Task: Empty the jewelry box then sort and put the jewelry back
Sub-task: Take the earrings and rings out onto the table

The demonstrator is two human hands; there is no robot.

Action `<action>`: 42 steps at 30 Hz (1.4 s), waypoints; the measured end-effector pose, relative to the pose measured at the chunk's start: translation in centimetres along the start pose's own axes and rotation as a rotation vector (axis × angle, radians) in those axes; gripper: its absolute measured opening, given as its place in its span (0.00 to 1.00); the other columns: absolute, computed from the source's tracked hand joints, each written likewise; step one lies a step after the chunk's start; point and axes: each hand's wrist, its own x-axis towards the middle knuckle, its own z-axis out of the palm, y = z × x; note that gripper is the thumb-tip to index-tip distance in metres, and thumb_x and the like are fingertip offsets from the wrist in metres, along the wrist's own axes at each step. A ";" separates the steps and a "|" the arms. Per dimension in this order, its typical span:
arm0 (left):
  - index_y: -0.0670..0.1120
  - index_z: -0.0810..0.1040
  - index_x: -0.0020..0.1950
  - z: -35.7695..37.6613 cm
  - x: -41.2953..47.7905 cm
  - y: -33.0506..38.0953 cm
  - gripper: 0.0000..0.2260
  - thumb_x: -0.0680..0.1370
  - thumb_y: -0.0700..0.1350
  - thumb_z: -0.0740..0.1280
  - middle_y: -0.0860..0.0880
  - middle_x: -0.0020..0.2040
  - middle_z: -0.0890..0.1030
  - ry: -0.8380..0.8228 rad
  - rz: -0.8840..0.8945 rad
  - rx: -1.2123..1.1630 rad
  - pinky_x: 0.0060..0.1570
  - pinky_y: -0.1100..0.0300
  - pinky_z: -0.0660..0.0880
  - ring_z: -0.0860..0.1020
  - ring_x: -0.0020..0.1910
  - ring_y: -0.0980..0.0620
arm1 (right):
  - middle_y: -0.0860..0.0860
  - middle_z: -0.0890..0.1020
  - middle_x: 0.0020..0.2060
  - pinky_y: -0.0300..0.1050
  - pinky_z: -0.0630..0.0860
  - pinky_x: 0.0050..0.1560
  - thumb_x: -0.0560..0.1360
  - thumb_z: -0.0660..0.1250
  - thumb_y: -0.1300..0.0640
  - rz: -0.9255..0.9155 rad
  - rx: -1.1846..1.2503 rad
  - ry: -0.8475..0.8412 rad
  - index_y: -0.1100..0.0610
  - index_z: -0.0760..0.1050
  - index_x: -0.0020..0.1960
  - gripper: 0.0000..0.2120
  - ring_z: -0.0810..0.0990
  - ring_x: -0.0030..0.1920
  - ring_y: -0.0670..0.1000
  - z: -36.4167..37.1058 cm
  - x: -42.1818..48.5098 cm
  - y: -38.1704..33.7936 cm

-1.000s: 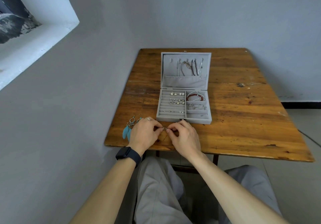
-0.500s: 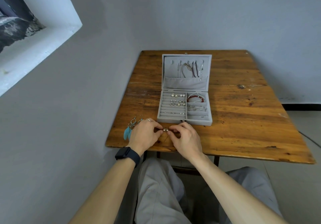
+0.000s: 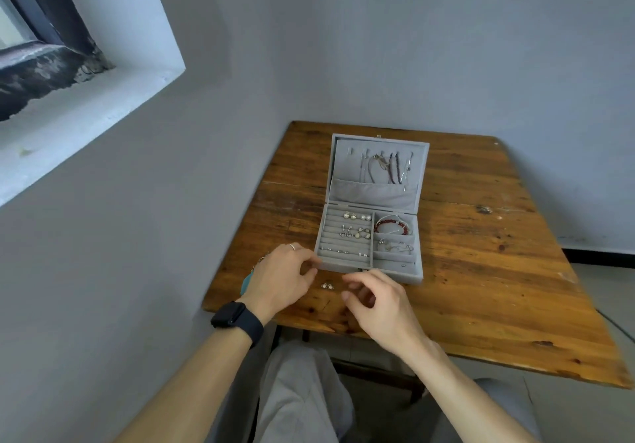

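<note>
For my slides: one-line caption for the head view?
Left hand and right hand flank small earrings on a wooden table, before an open grey jewelry box.

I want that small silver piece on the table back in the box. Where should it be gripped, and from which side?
Pinch the small silver piece from above, fingertips across its narrow width. It lies low and flat on the table, with no edge to slide under, and the jewelry box wall stands close behind. The right hand hovers beside it.
</note>
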 end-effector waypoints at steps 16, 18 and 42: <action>0.60 0.75 0.68 1.7 12.0 2.2 0.15 0.81 0.51 0.64 0.52 0.80 0.54 -0.053 -0.083 -0.054 0.64 0.49 0.75 0.64 0.74 0.46 | 0.46 0.81 0.50 0.45 0.75 0.50 0.78 0.67 0.50 0.003 -0.425 0.080 0.50 0.82 0.58 0.11 0.75 0.52 0.50 -2.3 14.1 4.4; 0.59 0.76 0.66 2.2 12.9 2.3 0.14 0.81 0.52 0.63 0.50 0.79 0.56 -0.039 -0.077 -0.010 0.61 0.49 0.76 0.67 0.72 0.45 | 0.47 0.81 0.49 0.46 0.75 0.49 0.78 0.67 0.48 0.008 -0.502 0.085 0.50 0.83 0.58 0.12 0.74 0.51 0.51 -1.9 15.1 4.8; 0.58 0.82 0.53 2.5 13.6 1.8 0.05 0.78 0.53 0.71 0.53 0.66 0.69 0.052 -0.203 -0.169 0.55 0.52 0.76 0.72 0.64 0.50 | 0.39 0.82 0.44 0.36 0.71 0.46 0.75 0.73 0.47 0.220 -0.167 0.097 0.45 0.82 0.48 0.04 0.76 0.48 0.41 -3.5 14.8 3.4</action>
